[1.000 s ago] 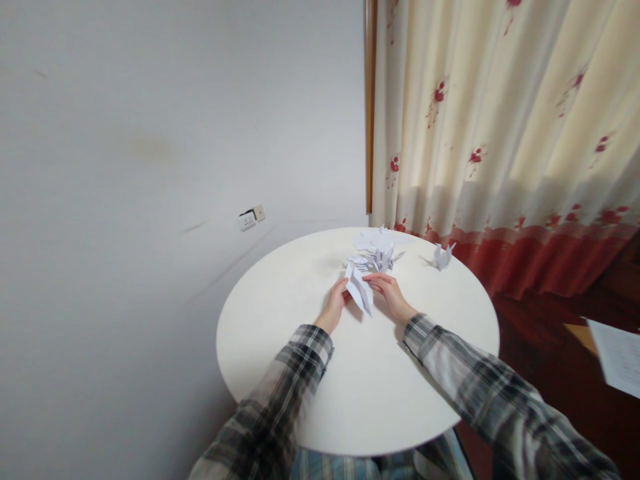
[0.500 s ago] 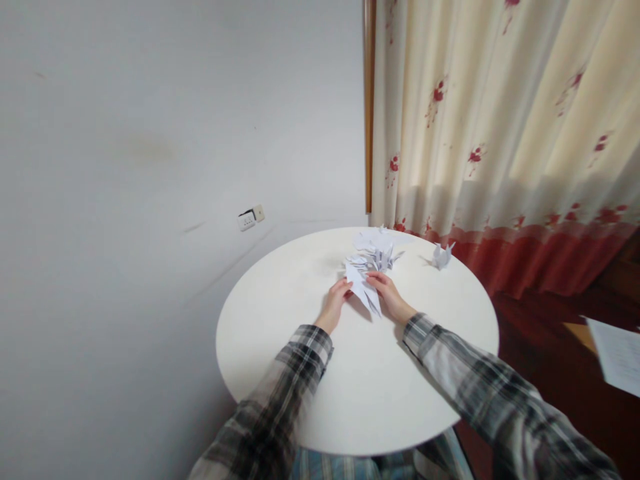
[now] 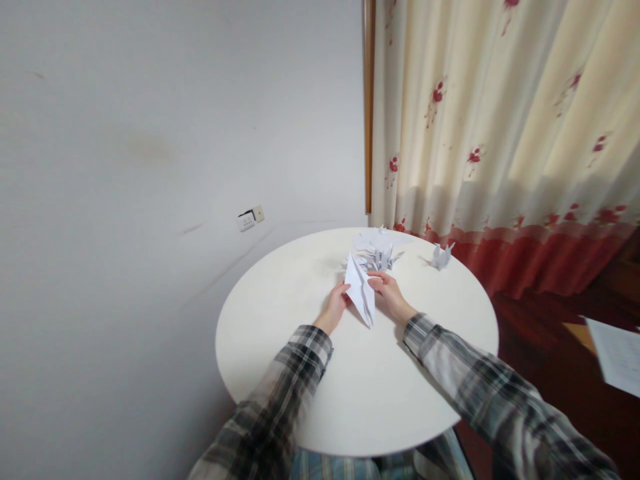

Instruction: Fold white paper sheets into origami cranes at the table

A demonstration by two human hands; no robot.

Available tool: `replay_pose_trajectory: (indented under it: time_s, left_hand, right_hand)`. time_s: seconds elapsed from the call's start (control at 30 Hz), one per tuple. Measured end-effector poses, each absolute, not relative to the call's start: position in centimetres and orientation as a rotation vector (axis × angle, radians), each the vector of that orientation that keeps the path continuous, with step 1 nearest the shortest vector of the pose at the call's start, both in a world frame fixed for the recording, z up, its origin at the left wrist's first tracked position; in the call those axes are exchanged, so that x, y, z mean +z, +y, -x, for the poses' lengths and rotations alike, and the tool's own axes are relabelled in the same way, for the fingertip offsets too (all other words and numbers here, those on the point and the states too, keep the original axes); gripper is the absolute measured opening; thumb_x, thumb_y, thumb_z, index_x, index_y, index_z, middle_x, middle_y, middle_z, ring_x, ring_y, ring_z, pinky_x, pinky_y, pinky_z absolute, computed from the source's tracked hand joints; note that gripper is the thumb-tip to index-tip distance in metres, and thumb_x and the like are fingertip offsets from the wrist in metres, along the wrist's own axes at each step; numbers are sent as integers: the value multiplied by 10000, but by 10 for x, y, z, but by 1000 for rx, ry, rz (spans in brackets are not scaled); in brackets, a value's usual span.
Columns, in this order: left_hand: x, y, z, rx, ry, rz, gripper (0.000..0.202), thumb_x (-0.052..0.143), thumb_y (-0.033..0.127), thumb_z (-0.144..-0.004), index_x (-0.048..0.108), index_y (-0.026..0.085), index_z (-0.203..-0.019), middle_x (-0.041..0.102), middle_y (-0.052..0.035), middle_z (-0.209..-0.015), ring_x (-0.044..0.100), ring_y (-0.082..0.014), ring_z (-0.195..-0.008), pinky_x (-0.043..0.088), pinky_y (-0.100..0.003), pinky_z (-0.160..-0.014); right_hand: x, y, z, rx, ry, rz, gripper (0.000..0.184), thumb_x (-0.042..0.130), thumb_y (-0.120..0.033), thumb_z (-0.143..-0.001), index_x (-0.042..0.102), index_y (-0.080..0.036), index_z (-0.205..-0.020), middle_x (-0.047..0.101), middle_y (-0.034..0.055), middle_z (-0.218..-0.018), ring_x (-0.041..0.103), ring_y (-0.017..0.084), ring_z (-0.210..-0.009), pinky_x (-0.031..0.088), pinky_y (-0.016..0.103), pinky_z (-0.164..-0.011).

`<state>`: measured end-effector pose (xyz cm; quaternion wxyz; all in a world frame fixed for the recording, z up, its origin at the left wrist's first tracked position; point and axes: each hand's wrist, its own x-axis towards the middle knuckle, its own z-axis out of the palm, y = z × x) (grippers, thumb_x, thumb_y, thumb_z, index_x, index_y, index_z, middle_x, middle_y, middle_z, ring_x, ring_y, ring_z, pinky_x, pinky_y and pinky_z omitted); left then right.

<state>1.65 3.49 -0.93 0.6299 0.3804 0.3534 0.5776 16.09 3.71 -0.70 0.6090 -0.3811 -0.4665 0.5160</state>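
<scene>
Centrally, item one: a folded white paper [image 3: 361, 291], held between both hands above the far half of a round white table [image 3: 370, 393]. The left hand [image 3: 334, 308] meets its left edge, with fingertips [image 3: 345, 288] pinched on the paper. The right hand [image 3: 393, 297] meets its right edge near the top, its fingertips [image 3: 376, 280] likewise closed on the sheet. The piece stands between the two sets of fingers, roughly upright and tilted. Its upper point reaches above the fingertips and its lower point tapers down toward the tabletop between the wrists. Whether that lower tip touches the table cannot be told. Form: an elongated kite or diamond shape, plain white, with a crease running lengthwise and a greyer shaded facet on the right. Both forearms wear a grey plaid shirt [image 3: 295, 380]. Item two: a heap of small folded white paper figures [image 3: 377, 248], just beyond the hands. Item three: a single folded paper figure [image 3: 443, 255], apart to the right of the heap. Surroundings: a cream curtain with red flowers [image 3: 500, 133], a wall socket [image 3: 250, 218], and a printed sheet [image 3: 617, 363] off the table at far right.
</scene>
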Motion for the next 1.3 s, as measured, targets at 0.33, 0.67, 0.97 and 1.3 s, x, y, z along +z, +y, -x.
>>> replay_pose_trajectory:
  time_s: [0.33, 0.67, 0.97, 1.3]
  left_hand:
    - [-2, 23, -16, 1180, 692, -792, 212, 509, 208, -650, 621, 129, -811, 668, -75, -762, 601, -187, -702, 470, -337, -728]
    - [-4, 26, -16, 1280, 753, -853, 224, 605, 229, -609, 621, 139, -814, 638, -15, -740, 536, -111, -642, 383, -213, -573]
    - [-10, 29, -13, 1351, 862, -1062, 341, 685, 347, -598, 613, 148, -866, 611, -11, -747, 516, -95, -614, 313, -189, -506]
    - [-13, 36, -14, 1308, 809, -987, 408, 612, 491, -665, 590, 144, -879, 577, -13, -726, 470, -73, -553, 282, -185, -462]
  right_hand:
    - [-8, 37, -161, 1231, -1094, 842, 298, 694, -285, -530, 627, -167, -795, 592, -21, -617, 501, 111, -577, 376, 245, -579]
    - [-6, 37, -160, 1168, -1092, 815, 290, 703, -293, -525, 619, -174, -776, 607, -11, -607, 510, 123, -578, 382, 259, -597]
    - [-5, 37, -161, 1108, -1067, 844, 285, 697, -293, -534, 618, -169, -778, 613, -9, -621, 508, 120, -582, 373, 258, -593]
    - [-8, 40, -162, 1094, -1029, 840, 310, 712, -301, -530, 615, -176, -796, 633, 9, -661, 539, 133, -613, 392, 265, -608]
